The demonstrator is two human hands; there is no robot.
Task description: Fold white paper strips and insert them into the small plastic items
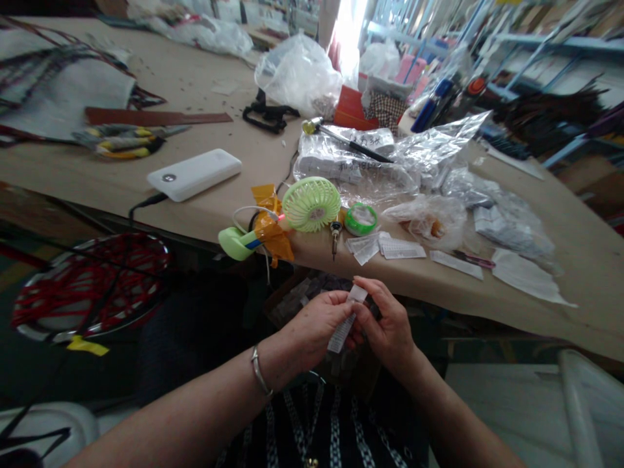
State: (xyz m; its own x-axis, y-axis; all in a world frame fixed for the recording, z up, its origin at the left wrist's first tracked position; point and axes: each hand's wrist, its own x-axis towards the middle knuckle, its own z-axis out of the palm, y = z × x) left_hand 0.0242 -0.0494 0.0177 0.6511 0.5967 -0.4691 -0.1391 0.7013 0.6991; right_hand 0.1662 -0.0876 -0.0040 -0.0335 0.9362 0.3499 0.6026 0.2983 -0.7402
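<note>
The power bank point(195, 174) looks like smooth white plastic, faintly glossy; the handheld fan point(311, 205) is pale green plastic, its grille ribbed; crinkled clear plastic bags point(298, 75) shine brightly (almost like foil); the bracelet point(261, 370) is polished metal; the tabletop point(195, 84) looks matt and papery, the white slips point(402, 247) matt too

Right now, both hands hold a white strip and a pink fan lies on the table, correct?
The head view shows a light green fan, not pink, on the table; the left hand and right hand do hold the white strip.
</note>
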